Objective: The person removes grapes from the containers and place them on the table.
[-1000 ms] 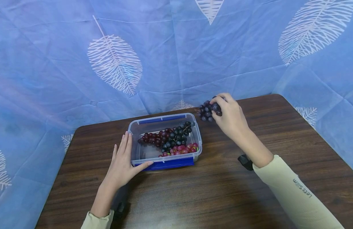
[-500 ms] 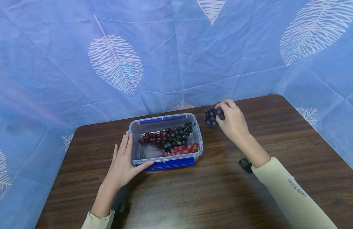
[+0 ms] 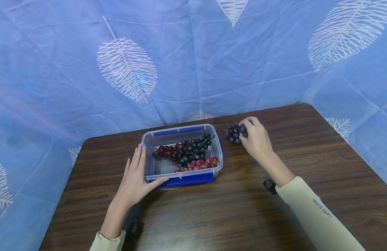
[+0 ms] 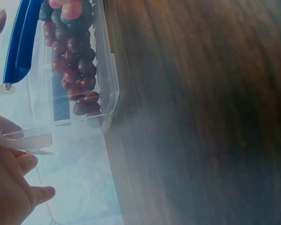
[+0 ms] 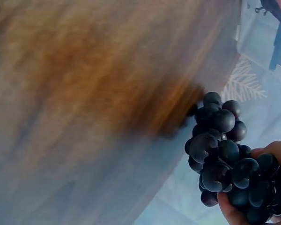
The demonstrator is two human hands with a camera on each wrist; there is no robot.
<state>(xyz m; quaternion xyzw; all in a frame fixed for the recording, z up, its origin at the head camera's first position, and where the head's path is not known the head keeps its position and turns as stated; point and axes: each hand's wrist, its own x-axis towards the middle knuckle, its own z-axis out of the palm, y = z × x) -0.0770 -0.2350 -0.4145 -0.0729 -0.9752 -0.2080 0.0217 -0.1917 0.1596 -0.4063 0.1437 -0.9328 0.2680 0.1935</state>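
My right hand point(image 3: 257, 139) pinches a bunch of dark purple grapes point(image 3: 234, 134) just right of the container; in the right wrist view the dark grapes point(image 5: 215, 145) show up close with fingertips around their near end. A clear plastic container point(image 3: 220, 153) with blue side clips sits at the table's middle. My left hand point(image 3: 132, 179) rests against its left end, fingers straight along the side and thumb on the front rim. Inside lie dark red grapes point(image 3: 168, 152), black grapes point(image 3: 198, 148) and pinkish-red grapes point(image 3: 202, 164). The left wrist view shows the container's corner point(image 4: 110, 93) beside the hand.
The brown wooden table point(image 3: 193, 216) has rounded far corners. A blue cloth point(image 3: 180, 62) with white leaf prints hangs right behind its far edge. The container's blue front clip point(image 3: 187, 179) hangs down on the near side.
My right hand has moved nearer to me and slightly right with the dark purple grapes, away from the table's far edge. The left hand and container have stayed in place.
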